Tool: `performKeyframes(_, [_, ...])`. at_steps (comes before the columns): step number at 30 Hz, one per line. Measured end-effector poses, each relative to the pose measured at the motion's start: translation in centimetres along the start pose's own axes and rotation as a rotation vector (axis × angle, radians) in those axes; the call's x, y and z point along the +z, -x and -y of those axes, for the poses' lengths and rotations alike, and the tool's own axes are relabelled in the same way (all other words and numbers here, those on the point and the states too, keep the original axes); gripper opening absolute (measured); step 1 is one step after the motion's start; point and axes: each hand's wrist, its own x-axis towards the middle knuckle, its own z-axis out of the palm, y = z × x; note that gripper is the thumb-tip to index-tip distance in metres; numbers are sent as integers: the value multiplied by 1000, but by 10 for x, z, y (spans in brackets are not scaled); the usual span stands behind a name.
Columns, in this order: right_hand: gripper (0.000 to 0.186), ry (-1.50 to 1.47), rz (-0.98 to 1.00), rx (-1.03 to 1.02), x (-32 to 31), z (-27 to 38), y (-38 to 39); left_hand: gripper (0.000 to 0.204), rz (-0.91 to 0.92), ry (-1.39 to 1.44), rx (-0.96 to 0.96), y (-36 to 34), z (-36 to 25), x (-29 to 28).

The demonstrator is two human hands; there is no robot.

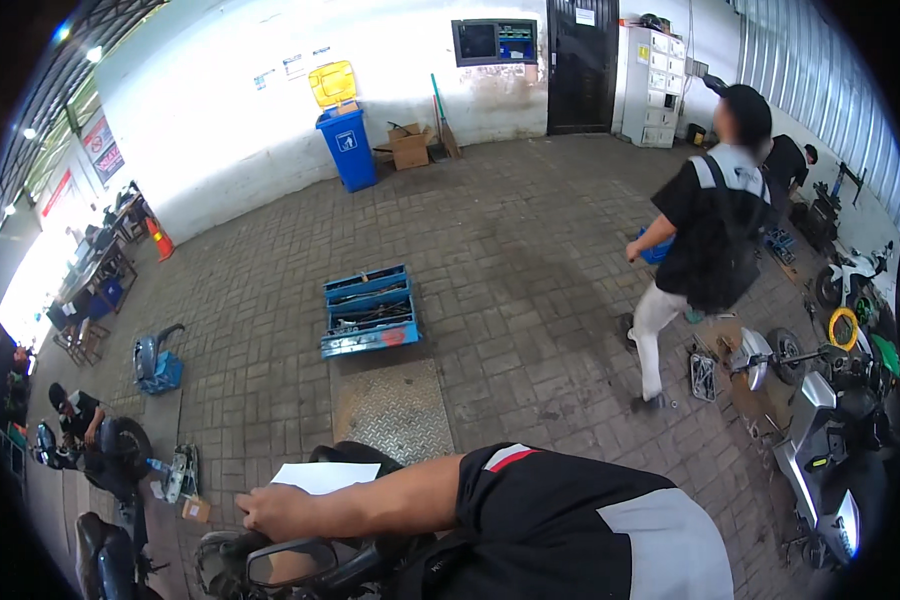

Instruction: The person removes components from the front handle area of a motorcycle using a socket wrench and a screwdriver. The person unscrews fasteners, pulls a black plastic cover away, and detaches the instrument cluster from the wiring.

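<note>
Across the lower middle, my right arm in a black sleeve with a red and white stripe reaches to the left. At its end my right hand is closed, its fingers curled. It lies beside a white sheet of paper, partly covered by the hand and forearm; whatever the fingers hold is hidden. Below is the front of a motorcycle, with a mirror under the forearm. My left hand is out of view.
An open blue toolbox full of tools stands beyond a metal floor plate. At right a person walks near parked motorcycles. Another person sits by a motorcycle at left. A blue bin stands by the wall.
</note>
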Motion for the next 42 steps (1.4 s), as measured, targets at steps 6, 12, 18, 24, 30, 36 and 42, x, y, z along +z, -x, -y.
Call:
performKeyframes(6, [12,111,17,-35,-4,-3,2,43,62,-83,-21,-3,5,0])
performKeyframes(12, [13,64,47,-29,-2,3,0,46,-366,34,139,-13,58,60])
performKeyframes(18, [14,76,57,-38,-7,-1,4,45,-187,-110,49,-6,19,27])
performKeyframes(24, [14,86,76,-56,-5,-1,4,36,-153,-128,-4,1,11,17])
performKeyframes(30, [15,107,78,-76,-11,2,6,38,-284,56,45,-4,19,27])
performKeyframes(36, [27,79,112,-52,-12,2,7,53,-153,51,-27,-11,39,41])
performKeyframes(42, [38,87,152,-10,-21,7,6,48,-301,307,92,-20,55,66])
